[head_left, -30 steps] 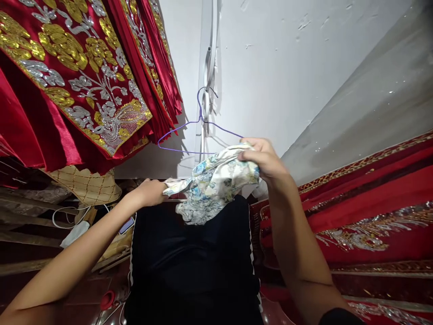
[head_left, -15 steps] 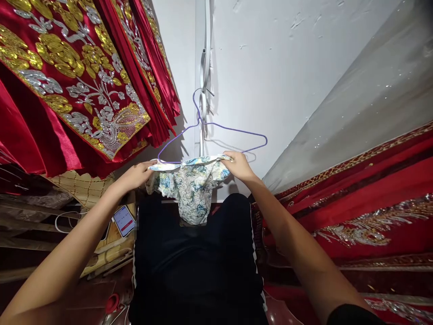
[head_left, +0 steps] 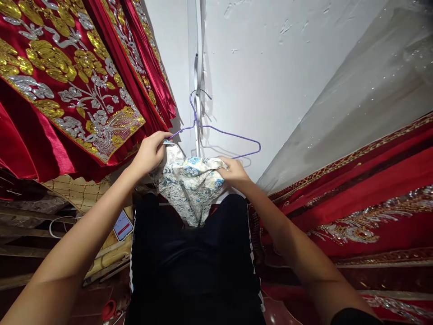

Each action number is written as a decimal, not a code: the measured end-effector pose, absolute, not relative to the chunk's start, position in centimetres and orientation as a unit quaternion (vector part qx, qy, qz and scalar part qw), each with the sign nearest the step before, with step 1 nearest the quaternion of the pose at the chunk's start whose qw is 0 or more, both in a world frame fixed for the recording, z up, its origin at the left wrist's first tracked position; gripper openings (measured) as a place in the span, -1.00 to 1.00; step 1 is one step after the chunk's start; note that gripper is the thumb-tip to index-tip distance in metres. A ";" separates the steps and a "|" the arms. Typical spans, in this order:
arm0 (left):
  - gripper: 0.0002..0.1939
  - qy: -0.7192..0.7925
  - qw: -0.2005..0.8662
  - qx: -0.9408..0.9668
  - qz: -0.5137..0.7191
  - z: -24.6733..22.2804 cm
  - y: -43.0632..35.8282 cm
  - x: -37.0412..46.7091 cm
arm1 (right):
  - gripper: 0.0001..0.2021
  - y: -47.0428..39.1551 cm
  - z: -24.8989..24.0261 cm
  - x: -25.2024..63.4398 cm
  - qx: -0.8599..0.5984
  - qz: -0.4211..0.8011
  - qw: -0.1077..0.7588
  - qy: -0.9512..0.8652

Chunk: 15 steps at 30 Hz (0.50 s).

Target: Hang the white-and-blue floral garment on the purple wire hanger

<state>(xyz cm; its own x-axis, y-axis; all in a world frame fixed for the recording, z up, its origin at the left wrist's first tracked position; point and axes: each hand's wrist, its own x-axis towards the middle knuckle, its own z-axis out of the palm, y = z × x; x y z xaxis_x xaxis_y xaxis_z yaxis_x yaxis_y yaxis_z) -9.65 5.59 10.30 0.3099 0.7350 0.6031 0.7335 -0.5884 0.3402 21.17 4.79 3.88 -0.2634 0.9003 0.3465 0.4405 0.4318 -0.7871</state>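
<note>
While the left hand [head_left: 151, 151] and the right hand [head_left: 234, 171] each pinch an edge of it, the patterned cloth [head_left: 193, 183], cream with blue and grey swirls, sags in creases between them, below the purple hanger's [head_left: 230, 133] hook.

Both hands up front, apart, in grip pose. Left hand [head_left: 151, 152] slightly higher than right hand, fingers curled, thumb side facing right hand. Right hand [head_left: 237, 172] lower, fingers bent toward left hand. Left forearm [head_left: 91, 225] bare, runs down and outward from left hand. Right forearm [head_left: 287, 232] mirrors from right hand, bare to dark sleeve [head_left: 352, 317].
</note>
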 end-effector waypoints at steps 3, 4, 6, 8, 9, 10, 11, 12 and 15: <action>-0.59 0.459 -0.018 0.816 0.351 11.0 5.9 -10.1 | -0.31 4.3 4.7 23.6 -0.492 0.214 0.543 -0.646; -0.59 0.460 -0.024 0.817 0.348 11.2 5.9 -10.3 | -0.25 4.4 4.9 24.7 -0.502 0.199 0.577 -0.613; -0.62 0.454 -0.029 0.822 0.342 11.5 6.0 -10.6 | -0.31 4.8 5.6 27.2 -0.501 0.201 0.603 -0.588; -0.66 0.450 -0.023 0.822 0.348 11.6 6.2 -10.9 | -0.51 5.4 6.5 29.5 -0.483 0.252 0.578 -0.607; -0.68 0.455 -0.016 0.815 0.358 11.5 6.4 -11.1 | -0.59 5.6 7.0 30.4 -0.473 0.298 0.547 -0.623; -0.71 0.468 -0.004 0.800 0.375 11.4 6.6 -11.3 | -0.63 5.8 7.5 31.1 -0.462 0.351 0.508 -0.637; -0.73 0.485 0.014 0.779 0.396 11.1 6.9 -11.5 | -0.64 5.9 7.9 31.3 -0.451 0.405 0.469 -0.643; -0.74 0.504 0.040 0.754 0.419 10.8 7.3 -11.7 | -0.61 6.0 8.2 31.3 -0.436 0.456 0.440 -0.639; -0.74 0.530 0.130 0.696 0.467 10.0 8.4 -11.6 | -0.48 6.1 8.5 29.0 -0.390 0.499 0.470 -0.615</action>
